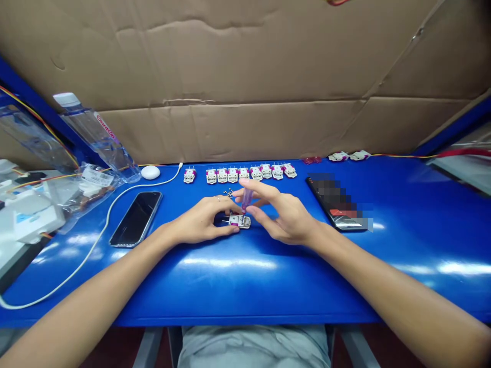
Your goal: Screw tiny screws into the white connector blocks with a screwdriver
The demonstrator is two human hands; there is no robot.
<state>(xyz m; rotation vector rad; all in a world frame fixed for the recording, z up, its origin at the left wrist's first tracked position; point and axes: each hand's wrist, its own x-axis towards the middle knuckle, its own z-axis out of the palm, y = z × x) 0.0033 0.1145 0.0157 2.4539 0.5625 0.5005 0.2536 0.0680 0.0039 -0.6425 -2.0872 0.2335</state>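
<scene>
On the blue table, my left hand (207, 221) pinches a small white-and-purple plug module (240, 221) with metal pins that point left. My right hand (278, 209) grips the purple handle of a small screwdriver (247, 198) between thumb and fingers. The screwdriver stands nearly upright, its tip down at the module's top face; whether it sits in a screw I cannot tell. Just behind my left fingers lies a little pile of screws (229, 193), partly hidden. Farther back, several similar modules (232, 175) form a row with their pins pointing away from me.
A phone (136, 220) and a white cable (111, 214) lie to the left, near a white earbud case (150, 172) and a tilted water bottle (102, 135). At right is a dark phone-like object (333, 202), partly pixelated. Two more modules (349, 156) sit by the cardboard wall (245, 66).
</scene>
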